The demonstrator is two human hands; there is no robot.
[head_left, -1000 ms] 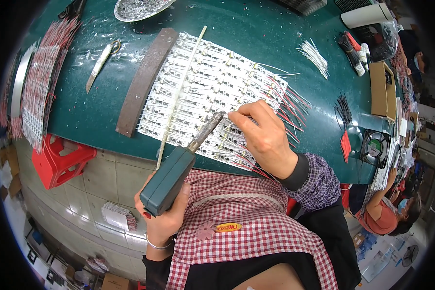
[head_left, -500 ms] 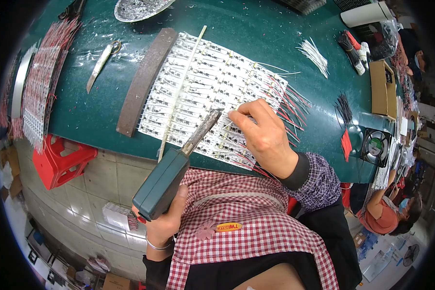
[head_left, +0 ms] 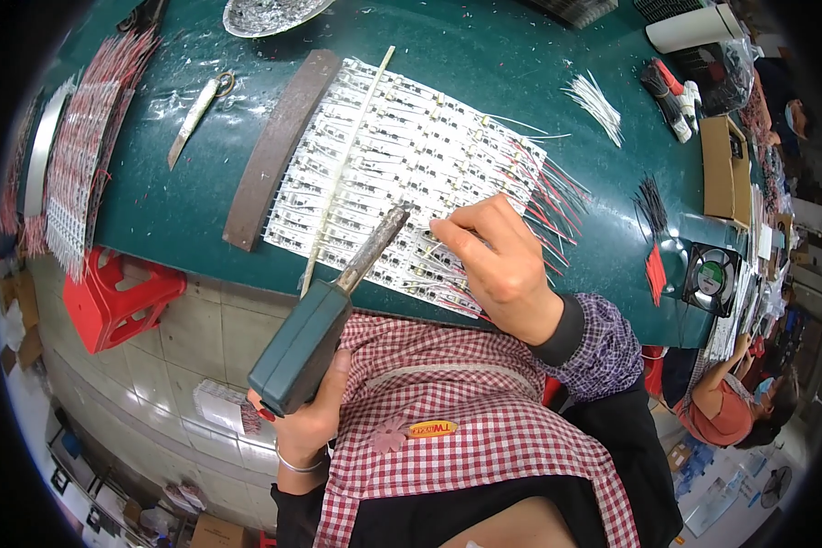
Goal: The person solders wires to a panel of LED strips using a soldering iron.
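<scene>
Left of the board panel (head_left: 388,137) we note wired boards (head_left: 73,205). The left hand (head_left: 315,416) grips a soldering gun (head_left: 301,342), tip over the flat-lying panel. The right hand (head_left: 507,269) pinches narrowly there, on what we cannot tell. Wires (head_left: 560,205) trail off the panel's right; we judge it part-wired.

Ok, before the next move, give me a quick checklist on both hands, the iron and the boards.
1. Iron gripped in left hand: ok.
2. Iron's tip apart from right hand: ok, a gap shows.
3. Right fingers pinching a wire: cannot tell, too small.
4. Boards on the table: ok.
5. Knife apart from boards: ok, beyond the brown bar.
6. Tip hot: cannot tell.
</scene>
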